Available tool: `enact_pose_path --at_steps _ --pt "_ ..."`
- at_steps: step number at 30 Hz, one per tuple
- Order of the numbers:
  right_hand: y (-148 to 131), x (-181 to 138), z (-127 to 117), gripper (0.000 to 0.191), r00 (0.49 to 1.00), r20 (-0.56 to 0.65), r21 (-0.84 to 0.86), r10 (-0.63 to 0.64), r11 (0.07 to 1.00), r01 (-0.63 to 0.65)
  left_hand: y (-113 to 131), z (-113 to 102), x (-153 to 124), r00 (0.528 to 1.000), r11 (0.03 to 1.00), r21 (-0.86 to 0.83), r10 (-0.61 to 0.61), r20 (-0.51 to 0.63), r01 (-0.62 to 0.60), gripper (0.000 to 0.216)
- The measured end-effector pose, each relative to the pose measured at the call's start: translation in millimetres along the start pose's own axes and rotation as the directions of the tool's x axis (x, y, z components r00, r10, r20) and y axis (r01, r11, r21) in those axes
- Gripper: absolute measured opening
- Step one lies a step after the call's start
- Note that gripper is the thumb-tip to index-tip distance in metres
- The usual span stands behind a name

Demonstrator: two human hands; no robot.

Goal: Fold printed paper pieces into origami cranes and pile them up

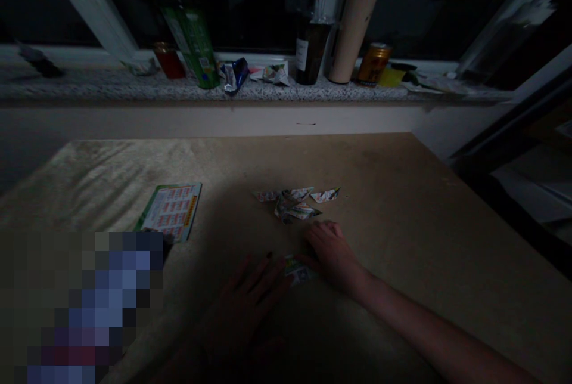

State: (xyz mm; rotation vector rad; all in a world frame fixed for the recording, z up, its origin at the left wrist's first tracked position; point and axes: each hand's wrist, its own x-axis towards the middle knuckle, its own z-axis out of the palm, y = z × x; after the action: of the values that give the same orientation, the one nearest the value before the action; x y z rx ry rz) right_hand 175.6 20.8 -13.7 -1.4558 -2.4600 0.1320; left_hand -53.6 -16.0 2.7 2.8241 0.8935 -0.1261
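Observation:
A small printed piece of paper (298, 271) with a green patch lies on the table between my two hands. My left hand (250, 300) rests flat in deep shadow, fingers spread, with its inner fingers at the left edge of that paper. Just right of it is my right hand (333, 253), its fingers bent and close together. Its thumb side reaches the paper's right edge, and whatever the fingers pinch is hidden. Several folded printed paper strips (292, 202) lie in a loose cluster beyond my right fingertips, with one strip (325, 195) at their right.
On the left of the table lies a printed card (174, 211); a pixelated patch (98, 306) covers the lower left corner. Along the granite windowsill (259, 93) stand a green bottle (196, 44), dark cup (310, 53), bamboo tube (360, 14), orange can (374, 65) and crumpled wrappers (235, 76).

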Motion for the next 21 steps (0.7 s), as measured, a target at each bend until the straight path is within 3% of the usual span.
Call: enact_pose_path --at_steps 18,21 --pt "-0.7 0.7 -1.4 0.025 1.0 -0.011 -0.019 -0.004 1.0 0.004 -1.9 3.6 1.6 0.998 1.0 -0.016 0.021 0.054 -0.02 0.069" --pt "-0.2 0.3 -0.3 0.025 1.0 -0.011 -0.032 -0.011 0.999 0.01 -3.0 7.0 0.4 1.0 0.999 -0.021 0.024 0.017 -0.024 0.069"
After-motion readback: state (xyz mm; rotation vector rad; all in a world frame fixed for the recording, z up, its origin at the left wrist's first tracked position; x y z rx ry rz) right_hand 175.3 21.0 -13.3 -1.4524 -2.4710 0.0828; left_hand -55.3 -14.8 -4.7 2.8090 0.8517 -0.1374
